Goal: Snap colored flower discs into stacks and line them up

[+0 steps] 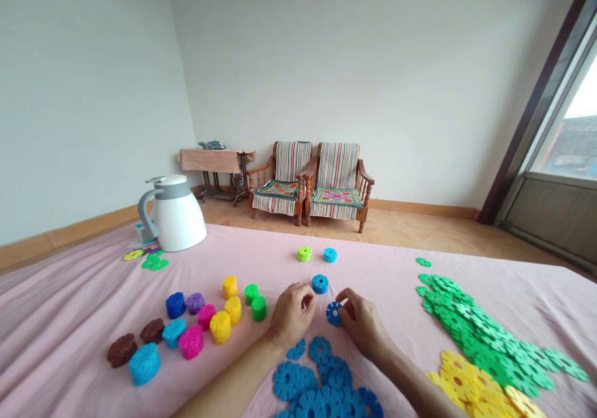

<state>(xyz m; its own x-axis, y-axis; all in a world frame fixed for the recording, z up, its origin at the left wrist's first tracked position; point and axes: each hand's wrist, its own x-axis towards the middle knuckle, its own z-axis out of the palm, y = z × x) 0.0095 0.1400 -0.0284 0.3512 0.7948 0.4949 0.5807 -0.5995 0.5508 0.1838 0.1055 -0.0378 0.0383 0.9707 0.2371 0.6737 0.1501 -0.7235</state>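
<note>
My right hand [361,325] pinches a blue notched plastic disc [334,313] by its right edge, just above the cloth. Curled fingers close my left hand [295,309], and no disc shows in it. Its fingertips are beside a short stack of blue discs [319,283]; whether they touch it I cannot tell. Between my forearms lies a loose pile of blue discs [321,393]. Farther back stand a lime-green stack [305,254] and a lighter blue stack [330,255].
Left of my hands stand several disc stacks, among them yellow [221,328], pink [191,342] and brown [122,350]. A white jug [180,219] is at the back left. Loose green discs [480,325] and yellow discs [466,380] spread on the right. Pink cloth [382,269] covers the table.
</note>
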